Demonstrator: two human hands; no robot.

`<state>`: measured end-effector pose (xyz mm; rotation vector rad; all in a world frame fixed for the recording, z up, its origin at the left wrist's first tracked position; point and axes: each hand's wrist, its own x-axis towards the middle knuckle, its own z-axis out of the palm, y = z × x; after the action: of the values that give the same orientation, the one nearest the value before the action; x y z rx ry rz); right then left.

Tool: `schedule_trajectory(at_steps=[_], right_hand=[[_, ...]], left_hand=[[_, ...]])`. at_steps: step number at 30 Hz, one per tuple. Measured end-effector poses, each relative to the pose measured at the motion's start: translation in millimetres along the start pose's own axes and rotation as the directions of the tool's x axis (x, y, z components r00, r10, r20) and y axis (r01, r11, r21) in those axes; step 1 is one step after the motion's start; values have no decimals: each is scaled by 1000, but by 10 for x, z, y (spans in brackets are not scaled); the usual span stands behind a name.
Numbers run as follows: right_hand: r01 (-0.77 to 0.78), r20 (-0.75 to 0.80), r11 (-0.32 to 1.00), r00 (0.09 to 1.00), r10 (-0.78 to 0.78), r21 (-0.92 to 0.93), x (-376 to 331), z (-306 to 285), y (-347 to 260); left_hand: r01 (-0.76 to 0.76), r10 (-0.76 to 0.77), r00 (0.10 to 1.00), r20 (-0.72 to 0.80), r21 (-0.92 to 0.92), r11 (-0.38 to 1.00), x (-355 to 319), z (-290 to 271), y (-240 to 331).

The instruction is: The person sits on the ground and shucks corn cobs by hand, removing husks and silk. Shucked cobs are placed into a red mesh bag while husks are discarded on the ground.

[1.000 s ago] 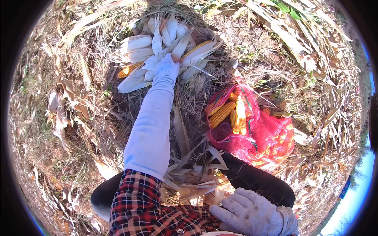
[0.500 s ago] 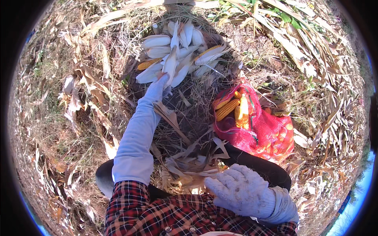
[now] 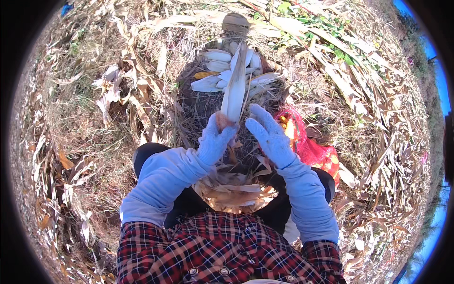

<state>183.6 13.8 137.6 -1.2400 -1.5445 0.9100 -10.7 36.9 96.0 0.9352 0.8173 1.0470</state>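
An ear of corn (image 3: 233,97), wrapped in pale dry husk, stands out from my gloved left hand (image 3: 216,137), whose fingers close round its butt end. The husk tip points away from me, over a pile of unhusked ears (image 3: 218,65). Just right of the held ear, my gloved right hand (image 3: 271,136) is raised with fingers apart and nothing in it. Beyond my right hand lies a red mesh bag (image 3: 309,150) holding yellow husked cobs, partly hidden by that hand and forearm. One yellow cob (image 3: 206,75) shows at the pile's left side.
Loose dry husks (image 3: 231,187) lie between my legs. Long dry corn stalks (image 3: 326,61) stretch across the far right, with some green leaves (image 3: 339,54) among them. Dry grass and leaf litter (image 3: 80,137) cover the ground at left.
My left hand has drawn back toward me from the pile, bringing a husked-over ear of corn with it. My right hand has come up and forward from my lap to beside that ear.
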Motion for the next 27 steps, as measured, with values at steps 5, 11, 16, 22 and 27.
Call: schedule_trajectory(at_steps=[5,11,16,22,27], right_hand=[[-524,130,724,840,527,449,-31,307,64],[-627,226,611,764,605,483,-77,448,212],[-620,298,667,784,544,413,-109,529,114],[-618,292,703,786,544,353,-85,578,92],[-636,367,630,772,520,445,-86,591,66]], left_hand=[[-253,27,947,321,690,679,-53,-125,-61],[-4,-5,1000,19,440,898,329,-396,159],[122,-145,988,55,300,946,315,-389,505],[62,-60,998,-18,234,970,308,-503,445],[79,-85,996,32,173,982,373,-608,317]])
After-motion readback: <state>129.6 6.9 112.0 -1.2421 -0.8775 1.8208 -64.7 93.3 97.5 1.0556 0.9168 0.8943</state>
